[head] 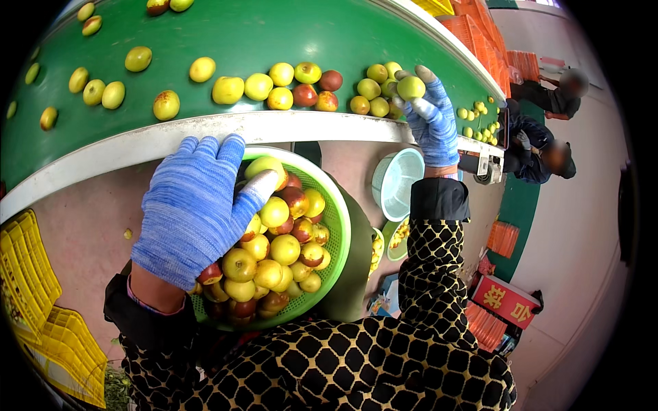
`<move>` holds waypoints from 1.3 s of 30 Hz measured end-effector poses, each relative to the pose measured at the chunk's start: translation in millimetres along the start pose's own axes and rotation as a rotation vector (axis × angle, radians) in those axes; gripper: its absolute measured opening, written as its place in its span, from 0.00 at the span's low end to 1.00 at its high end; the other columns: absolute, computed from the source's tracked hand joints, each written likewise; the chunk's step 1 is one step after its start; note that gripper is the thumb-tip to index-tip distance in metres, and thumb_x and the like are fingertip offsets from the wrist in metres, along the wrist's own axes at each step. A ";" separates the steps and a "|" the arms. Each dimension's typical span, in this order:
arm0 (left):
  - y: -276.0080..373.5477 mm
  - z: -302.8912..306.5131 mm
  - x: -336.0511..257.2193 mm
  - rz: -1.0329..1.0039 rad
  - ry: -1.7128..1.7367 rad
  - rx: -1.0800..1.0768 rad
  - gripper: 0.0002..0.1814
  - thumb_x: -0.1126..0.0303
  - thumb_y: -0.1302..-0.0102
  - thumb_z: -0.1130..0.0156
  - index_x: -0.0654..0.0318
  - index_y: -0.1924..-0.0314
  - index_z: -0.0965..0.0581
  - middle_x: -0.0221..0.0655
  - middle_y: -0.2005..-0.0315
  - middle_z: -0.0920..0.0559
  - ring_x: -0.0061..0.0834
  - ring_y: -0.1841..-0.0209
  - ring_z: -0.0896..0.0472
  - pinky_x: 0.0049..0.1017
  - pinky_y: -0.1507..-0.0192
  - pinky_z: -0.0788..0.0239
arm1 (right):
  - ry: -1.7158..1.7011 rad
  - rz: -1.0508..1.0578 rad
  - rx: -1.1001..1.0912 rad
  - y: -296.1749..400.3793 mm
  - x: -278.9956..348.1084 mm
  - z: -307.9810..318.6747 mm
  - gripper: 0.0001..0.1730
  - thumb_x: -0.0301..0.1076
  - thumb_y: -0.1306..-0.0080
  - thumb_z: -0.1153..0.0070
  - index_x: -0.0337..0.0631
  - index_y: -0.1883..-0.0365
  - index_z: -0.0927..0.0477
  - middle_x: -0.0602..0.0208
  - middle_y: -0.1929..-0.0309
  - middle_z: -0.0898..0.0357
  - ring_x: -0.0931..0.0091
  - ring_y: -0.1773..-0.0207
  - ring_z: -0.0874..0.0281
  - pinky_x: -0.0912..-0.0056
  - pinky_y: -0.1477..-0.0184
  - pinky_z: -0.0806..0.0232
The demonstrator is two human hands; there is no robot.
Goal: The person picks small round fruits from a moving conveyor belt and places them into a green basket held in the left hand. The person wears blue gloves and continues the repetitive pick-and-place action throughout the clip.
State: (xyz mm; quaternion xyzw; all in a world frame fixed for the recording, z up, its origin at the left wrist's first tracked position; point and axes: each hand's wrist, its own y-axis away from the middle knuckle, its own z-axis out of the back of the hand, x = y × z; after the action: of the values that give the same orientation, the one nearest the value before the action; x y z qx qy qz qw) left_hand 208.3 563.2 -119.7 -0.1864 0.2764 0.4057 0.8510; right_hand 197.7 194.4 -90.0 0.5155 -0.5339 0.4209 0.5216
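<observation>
My right hand (429,120), in a blue knit glove with pale fingertips, pinches a yellow-green jujube (410,88) above the green conveyor belt (247,31). Just left of it, several jujubes (369,88) cluster along the belt's white side rail (288,126). My left hand (190,210), gloved alike, lies across the upper left rim of a green plastic basket (339,241). Its fingertips reach the rail, and its thumb rests over the fruit inside; what is under the palm is hidden. Yellow and red-brown jujubes (285,249) fill the basket in front of my body.
Loose jujubes (166,105) dot the belt's left part. A pale blue basket (398,182) and fruit-filled baskets (398,239) stand on the floor beyond. Yellow crates (67,349) lie at lower left; orange crates (473,46) are stacked across the belt. Two people (534,149) (558,100) are at right.
</observation>
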 end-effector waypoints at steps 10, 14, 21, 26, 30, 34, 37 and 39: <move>-0.2 -2.2 2.4 -0.010 -0.005 0.007 0.24 0.58 0.39 0.34 0.70 0.51 0.23 0.49 0.65 0.20 0.46 0.64 0.20 0.41 0.60 0.27 | -0.024 -0.049 -0.248 -18.2 11.3 50.5 0.18 0.37 0.32 0.43 0.39 0.47 0.26 0.50 0.54 0.23 0.65 0.56 0.22 0.69 0.56 0.24; -1.5 -2.2 3.7 -0.008 0.009 0.006 0.24 0.58 0.39 0.34 0.71 0.52 0.23 0.48 0.66 0.20 0.45 0.64 0.20 0.40 0.61 0.27 | 0.901 -0.191 -0.185 -44.1 25.6 53.0 0.20 0.33 0.35 0.41 0.41 0.45 0.22 0.61 0.54 0.21 0.73 0.55 0.22 0.74 0.54 0.27; -2.5 -4.4 5.7 -0.024 -0.015 0.012 0.24 0.56 0.38 0.35 0.71 0.51 0.22 0.47 0.67 0.19 0.44 0.64 0.20 0.40 0.60 0.27 | 1.577 -0.311 0.339 -77.6 19.5 27.5 0.25 0.28 0.42 0.34 0.45 0.44 0.22 0.65 0.49 0.20 0.71 0.50 0.22 0.71 0.45 0.30; -1.8 -7.5 8.0 -0.056 -0.070 -0.047 0.29 0.48 0.37 0.39 0.71 0.52 0.23 0.44 0.69 0.21 0.40 0.64 0.21 0.38 0.62 0.29 | 1.650 -0.125 0.324 -75.9 13.3 36.3 0.27 0.33 0.41 0.34 0.43 0.43 0.24 0.63 0.50 0.20 0.68 0.48 0.22 0.69 0.48 0.29; -5.5 -4.0 8.3 -0.025 -0.052 0.024 0.26 0.52 0.37 0.38 0.70 0.51 0.22 0.45 0.65 0.19 0.44 0.61 0.21 0.39 0.58 0.28 | 0.788 -0.213 0.106 -58.9 16.9 35.4 0.28 0.39 0.36 0.38 0.38 0.40 0.27 0.60 0.51 0.22 0.71 0.51 0.21 0.74 0.56 0.28; -10.1 2.4 8.4 0.031 -0.029 0.127 0.25 0.54 0.37 0.38 0.70 0.51 0.23 0.44 0.63 0.19 0.43 0.59 0.22 0.39 0.57 0.28 | 0.106 -0.212 0.146 -16.0 15.9 -15.8 0.37 0.53 0.35 0.41 0.34 0.38 0.34 0.54 0.46 0.27 0.70 0.53 0.21 0.82 0.66 0.31; -9.4 -0.9 12.1 -0.015 -0.067 0.087 0.25 0.53 0.36 0.39 0.69 0.50 0.23 0.42 0.64 0.20 0.42 0.59 0.23 0.38 0.57 0.28 | -0.070 -0.221 0.097 19.9 7.0 -59.3 0.43 0.65 0.37 0.45 0.37 0.39 0.33 0.42 0.44 0.30 0.65 0.54 0.22 0.82 0.72 0.31; -5.3 -4.4 14.1 -0.008 -0.101 0.060 0.26 0.52 0.36 0.39 0.68 0.48 0.24 0.42 0.65 0.20 0.41 0.59 0.23 0.38 0.56 0.28 | -0.202 -0.287 0.122 38.7 0.9 -77.4 0.42 0.67 0.38 0.45 0.40 0.39 0.32 0.37 0.42 0.32 0.63 0.54 0.22 0.81 0.72 0.30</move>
State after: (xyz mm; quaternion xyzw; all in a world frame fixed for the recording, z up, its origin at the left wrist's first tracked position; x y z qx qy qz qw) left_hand 218.4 565.9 -131.4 -0.1409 0.2444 0.4028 0.8707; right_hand 169.0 275.1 -77.8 0.6567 -0.4782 0.3198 0.4877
